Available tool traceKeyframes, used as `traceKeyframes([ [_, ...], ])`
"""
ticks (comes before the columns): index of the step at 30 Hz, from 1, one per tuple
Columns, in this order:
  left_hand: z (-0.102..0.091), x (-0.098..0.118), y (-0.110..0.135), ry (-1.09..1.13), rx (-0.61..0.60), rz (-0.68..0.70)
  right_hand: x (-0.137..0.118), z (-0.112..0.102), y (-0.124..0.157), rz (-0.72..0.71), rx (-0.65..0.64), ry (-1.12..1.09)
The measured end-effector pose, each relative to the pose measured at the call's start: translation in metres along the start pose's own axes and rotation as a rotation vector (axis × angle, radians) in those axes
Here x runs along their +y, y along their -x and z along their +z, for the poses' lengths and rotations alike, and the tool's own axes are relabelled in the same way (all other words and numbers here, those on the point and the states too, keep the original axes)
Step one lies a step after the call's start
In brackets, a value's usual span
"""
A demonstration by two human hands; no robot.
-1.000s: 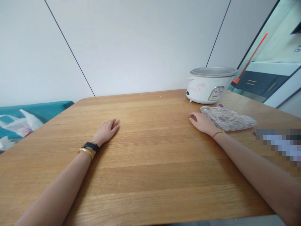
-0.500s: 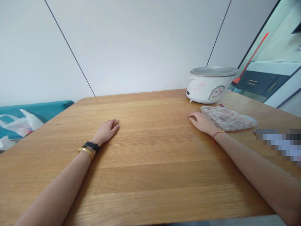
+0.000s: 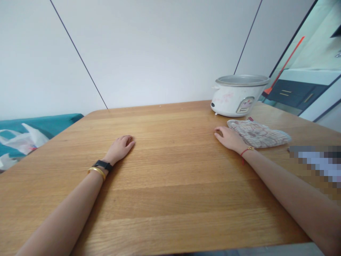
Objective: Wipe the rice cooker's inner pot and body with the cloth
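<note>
My left hand (image 3: 119,149) rests palm down on the wooden table (image 3: 160,199), holding nothing, with a black wristband and a gold bangle on the wrist. My right hand (image 3: 227,138) lies palm down farther right, also empty, with a red string around the wrist. Right next to it is a quilted floral cloth pad (image 3: 258,134), possibly an oven mitt. Beyond the pad, near the table's far edge, stands a white rice cooker (image 3: 237,96) with a metal inner pot and no lid on top.
A pixelated blurred patch (image 3: 319,167) covers the table's right side. Past the left edge, a teal sofa (image 3: 34,129) holds a white plastic bag (image 3: 23,142). A white wall stands behind the table. A dark kitchen cabinet (image 3: 298,89) and an orange broom handle (image 3: 285,64) show at the right.
</note>
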State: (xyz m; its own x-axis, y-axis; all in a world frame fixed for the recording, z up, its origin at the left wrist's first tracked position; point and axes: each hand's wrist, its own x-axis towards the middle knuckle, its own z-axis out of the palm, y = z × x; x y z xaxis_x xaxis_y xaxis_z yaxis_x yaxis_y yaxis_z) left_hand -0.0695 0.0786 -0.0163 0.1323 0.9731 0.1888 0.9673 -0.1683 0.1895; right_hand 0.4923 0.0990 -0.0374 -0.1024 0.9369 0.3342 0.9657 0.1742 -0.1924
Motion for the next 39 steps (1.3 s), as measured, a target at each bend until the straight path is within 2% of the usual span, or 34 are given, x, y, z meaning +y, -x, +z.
traceKeyframes([
  [20,0.0012,-0.0029,-0.0006,0.014,0.009,0.019,0.0009,0.0005,0.0001,-0.022,0.011,0.005],
  [39,-0.0033,0.0047,0.0019,-0.002,0.001,0.000,0.0012,-0.0005,0.0001,-0.038,0.005,-0.008],
])
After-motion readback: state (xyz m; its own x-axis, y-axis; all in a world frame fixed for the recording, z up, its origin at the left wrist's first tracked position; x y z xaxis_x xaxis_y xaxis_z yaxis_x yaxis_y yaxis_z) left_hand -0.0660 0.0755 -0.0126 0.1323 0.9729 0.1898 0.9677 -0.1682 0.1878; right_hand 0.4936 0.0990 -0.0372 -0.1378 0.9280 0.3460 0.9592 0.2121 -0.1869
